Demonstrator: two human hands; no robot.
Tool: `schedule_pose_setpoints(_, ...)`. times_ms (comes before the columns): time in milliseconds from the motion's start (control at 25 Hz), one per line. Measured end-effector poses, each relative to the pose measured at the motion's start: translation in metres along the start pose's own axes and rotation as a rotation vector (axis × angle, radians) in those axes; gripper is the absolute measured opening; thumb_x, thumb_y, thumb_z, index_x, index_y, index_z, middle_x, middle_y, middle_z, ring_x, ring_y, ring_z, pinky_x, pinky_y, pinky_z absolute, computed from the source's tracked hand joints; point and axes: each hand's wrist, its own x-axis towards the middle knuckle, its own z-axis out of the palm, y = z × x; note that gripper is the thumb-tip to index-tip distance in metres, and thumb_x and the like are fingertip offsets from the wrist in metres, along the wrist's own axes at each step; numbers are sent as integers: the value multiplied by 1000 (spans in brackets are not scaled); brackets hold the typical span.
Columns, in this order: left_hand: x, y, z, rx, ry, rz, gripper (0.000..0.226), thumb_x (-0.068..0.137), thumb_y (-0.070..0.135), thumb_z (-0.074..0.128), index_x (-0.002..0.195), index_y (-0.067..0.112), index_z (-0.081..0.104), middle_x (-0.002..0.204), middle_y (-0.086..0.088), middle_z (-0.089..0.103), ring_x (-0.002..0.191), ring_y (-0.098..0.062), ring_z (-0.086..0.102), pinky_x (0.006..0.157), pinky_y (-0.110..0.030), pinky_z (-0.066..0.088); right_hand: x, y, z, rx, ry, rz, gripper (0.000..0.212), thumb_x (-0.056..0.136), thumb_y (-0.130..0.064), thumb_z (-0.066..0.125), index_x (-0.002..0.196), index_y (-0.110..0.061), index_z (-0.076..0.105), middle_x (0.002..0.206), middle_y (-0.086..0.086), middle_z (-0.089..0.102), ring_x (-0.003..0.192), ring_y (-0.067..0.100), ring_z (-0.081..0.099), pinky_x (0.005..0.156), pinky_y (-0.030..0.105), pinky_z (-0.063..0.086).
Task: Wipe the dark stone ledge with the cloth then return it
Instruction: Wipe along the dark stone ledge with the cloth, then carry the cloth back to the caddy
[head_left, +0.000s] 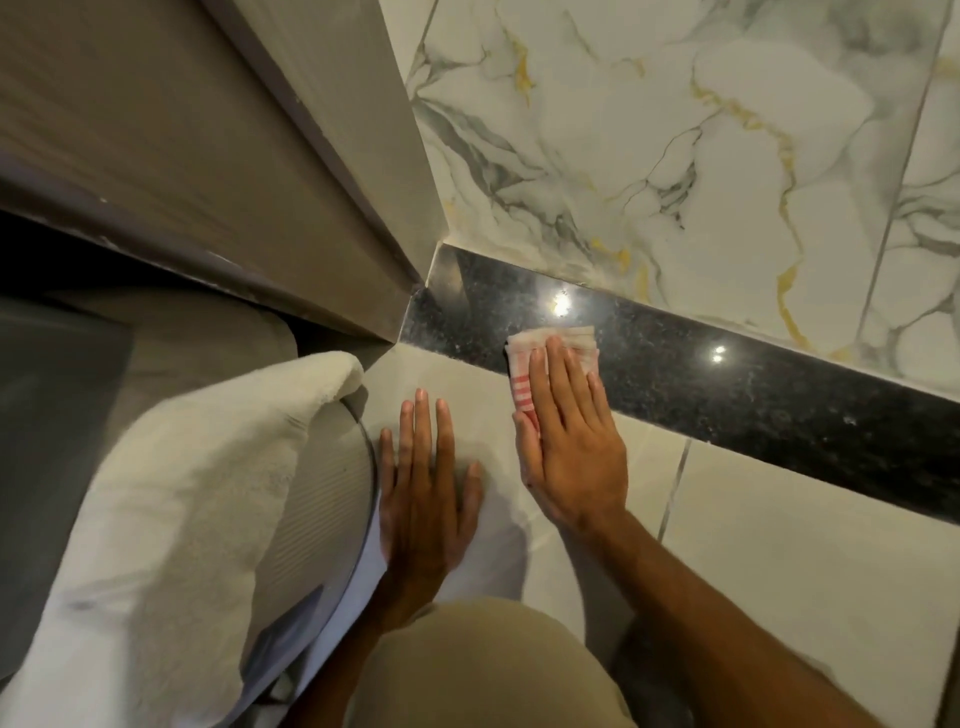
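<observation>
I see my right hand (569, 441) pressing flat, fingers extended, on a folded white cloth with pink stripes (550, 353) at the polished black speckled stone ledge's (753, 384) near edge. My left hand (423, 499) lies open and empty on the pale tile (805, 545), just left.

Cloth (558, 345) lies on the ledge (727, 384), towel (182, 467) to its left.

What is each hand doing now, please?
Left hand: open, flat on the floor tile, holding nothing.
Right hand: open, flat, pressing the cloth onto the dark stone ledge.
</observation>
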Motion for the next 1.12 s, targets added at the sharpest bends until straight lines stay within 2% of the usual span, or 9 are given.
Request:
schedule_pose_setpoints(160,-1,0,7,-1,-9,-7,72,114,49,24,169,3,28,178,-25,23,165,-41,25,134,-60,26,-2,-2,3,37,54,16,61,116,-35,38,172,-9,33,181,9,28,171,25,25,142,44,19)
schedule_pose_setpoints(320,-1,1,6,-30,-6,-25,73,114,51,17,168,3,31,177,-25,25,165,-41,25,134,-61,27,-1,-6,-8,70,-4,13,60,116,-31,41,172,-10,31,181,6,22,171,24,19,142,42,14)
schedule_pose_setpoints(520,0,-1,9,19,-49,-15,76,113,54,16,171,5,23,180,-23,19,167,-39,21,136,-59,22,1,-13,-18,92,36,45,65,103,4,66,164,1,44,173,19,43,163,38,40,134,48,30)
schedule_pose_setpoints(600,0,1,9,31,-81,-19,78,112,56,18,171,5,21,180,-23,18,167,-39,19,136,-59,21,5,-17,-31,128,-25,75,69,100,9,69,164,1,45,172,20,44,162,38,43,132,46,29)
schedule_pose_setpoints(720,3,4,-3,60,-204,-31,82,111,59,16,172,5,15,181,-24,11,168,-41,14,136,-61,20,12,-20,-57,213,-184,114,68,109,-3,65,170,-9,36,179,10,34,167,28,36,136,40,30)
schedule_pose_setpoints(840,7,11,-48,37,-400,-20,91,105,67,2,173,7,6,182,-22,1,169,-39,5,138,-60,11,3,-31,-102,443,-255,296,59,114,-16,59,170,-14,40,177,6,42,164,26,42,135,37,35)
schedule_pose_setpoints(1000,-5,29,-165,-7,-427,-16,85,107,61,6,172,7,14,181,-21,14,168,-39,14,138,-59,14,-27,-76,-200,722,-192,567,49,116,-23,57,163,-14,52,164,7,60,151,27,59,115,7,33)
schedule_pose_setpoints(1040,-15,33,-204,-10,-413,-20,83,109,59,9,172,6,17,180,-21,18,167,-39,18,137,-59,16,-36,-92,-233,752,-204,593,49,116,-25,57,163,-14,52,164,7,60,151,26,59,116,8,34)
schedule_pose_setpoints(1120,-41,40,-285,12,-460,14,82,110,60,8,172,8,14,180,-21,15,168,-39,17,138,-59,15,-52,-127,-304,823,-242,590,49,117,-26,54,164,-14,50,166,7,58,154,25,56,126,24,40)
